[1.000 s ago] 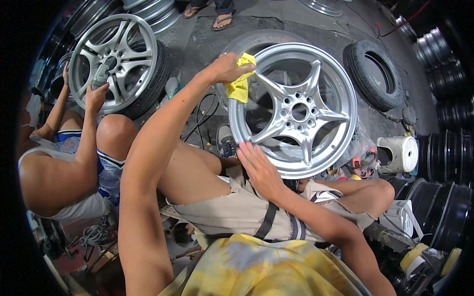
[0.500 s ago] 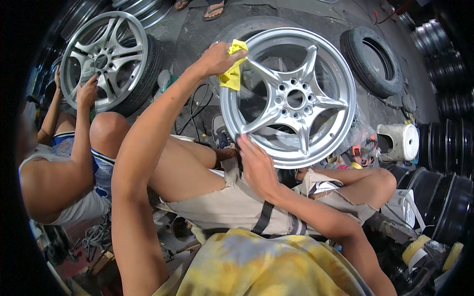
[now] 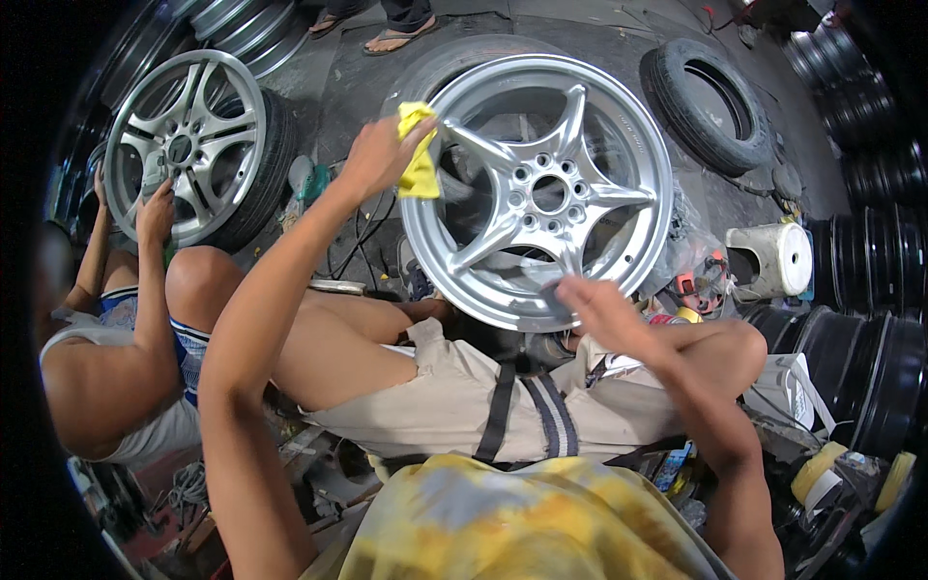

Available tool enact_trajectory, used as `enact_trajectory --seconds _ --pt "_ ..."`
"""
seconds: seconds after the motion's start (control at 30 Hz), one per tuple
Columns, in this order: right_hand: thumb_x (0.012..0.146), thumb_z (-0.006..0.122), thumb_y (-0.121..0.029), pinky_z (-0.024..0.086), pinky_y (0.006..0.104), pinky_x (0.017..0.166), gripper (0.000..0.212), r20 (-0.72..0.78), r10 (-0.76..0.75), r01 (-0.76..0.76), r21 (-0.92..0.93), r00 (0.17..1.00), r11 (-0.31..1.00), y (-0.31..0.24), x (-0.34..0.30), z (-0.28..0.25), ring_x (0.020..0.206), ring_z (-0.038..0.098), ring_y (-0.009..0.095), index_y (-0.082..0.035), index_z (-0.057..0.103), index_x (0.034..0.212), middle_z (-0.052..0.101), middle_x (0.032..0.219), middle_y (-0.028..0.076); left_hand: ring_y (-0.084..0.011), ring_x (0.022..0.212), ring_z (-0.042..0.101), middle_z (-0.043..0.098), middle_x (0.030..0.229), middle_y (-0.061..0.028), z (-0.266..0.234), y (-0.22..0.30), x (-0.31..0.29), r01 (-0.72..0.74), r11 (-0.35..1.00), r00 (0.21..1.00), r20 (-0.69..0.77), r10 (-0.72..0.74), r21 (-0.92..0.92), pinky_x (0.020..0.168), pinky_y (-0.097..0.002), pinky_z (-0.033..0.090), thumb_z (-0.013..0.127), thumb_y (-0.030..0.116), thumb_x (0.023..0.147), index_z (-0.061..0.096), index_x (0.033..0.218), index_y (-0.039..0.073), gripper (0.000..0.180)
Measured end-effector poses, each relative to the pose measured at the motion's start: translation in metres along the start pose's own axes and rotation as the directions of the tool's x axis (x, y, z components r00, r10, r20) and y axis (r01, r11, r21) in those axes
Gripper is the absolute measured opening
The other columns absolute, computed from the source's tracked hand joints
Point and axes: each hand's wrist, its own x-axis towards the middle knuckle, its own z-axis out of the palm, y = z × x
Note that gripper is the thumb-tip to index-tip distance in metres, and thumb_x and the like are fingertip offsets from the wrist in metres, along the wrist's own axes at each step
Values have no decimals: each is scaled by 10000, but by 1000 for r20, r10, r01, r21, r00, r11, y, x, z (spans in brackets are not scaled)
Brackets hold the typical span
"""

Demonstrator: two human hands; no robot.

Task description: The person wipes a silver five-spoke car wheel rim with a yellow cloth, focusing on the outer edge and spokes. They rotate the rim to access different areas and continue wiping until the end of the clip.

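A silver alloy wheel rim (image 3: pixel 464 288) with star-like spokes stands tilted before me, between my knees. My left hand (image 3: pixel 380 155) is closed on a yellow cloth (image 3: pixel 419 174) and presses it against the rim's upper left edge. Over the rim's lower edge is my right hand (image 3: pixel 604 311), its fingers held together and smeared by motion. A small dark grey patch shows under its fingertips, too blurred to name.
On my left another person's hands (image 3: pixel 155 208) work on a second silver wheel (image 3: pixel 253 145). A loose tyre (image 3: pixel 710 106) lies at the far right. A white stool (image 3: pixel 788 259) and stacked black rims (image 3: pixel 884 256) stand at right. Feet in sandals (image 3: pixel 401 37) are at the back.
My right hand has moved from the rim's lower left across to its lower right edge. My left hand still holds the cloth at the upper left. The whole view has shifted slightly.
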Motion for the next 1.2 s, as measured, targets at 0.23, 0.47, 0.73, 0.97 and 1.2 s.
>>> enact_trajectory --seconds 0.23,0.47,0.73,0.97,1.2 --pt "1034 548 -290 551 304 702 252 -344 324 80 784 881 615 57 7 -128 722 607 114 -62 652 1069 642 922 24 -344 750 699 689 785 -248 77 -14 -151 360 906 925 212 -316 -223 707 -462 512 409 522 1066 684 962 -54 646" --pt "1009 554 -304 499 295 780 269 -453 402 -8 656 796 755 70 2 -148 821 597 98 -69 683 1031 656 917 -2 -138 805 662 717 920 -81 115 22 -201 618 656 742 599 -301 -434 748 -305 540 571 540 1010 629 1182 -21 590" --pt "987 551 -289 475 296 701 297 -406 455 -181 556 792 811 98 26 -135 765 579 127 -33 702 982 643 843 17 -91 704 643 703 791 -36 17 -20 -75 368 824 904 373 -208 -431 636 -293 514 654 392 1000 720 956 14 387" --pt "980 577 -253 520 339 760 243 -368 500 -96 724 784 683 78 31 -137 816 596 146 -40 680 1035 642 920 25 -143 657 692 733 806 -95 0 -12 28 290 914 956 128 -264 -283 615 -317 557 684 447 963 734 1014 24 429" --pt "1003 552 -240 541 375 835 232 -321 508 70 889 799 452 104 25 -108 926 632 168 -47 651 1085 643 1030 54 -367 958 725 743 942 -215 6 -40 130 215 957 956 -243 -166 195 863 -471 536 596 811 797 745 1050 12 851"
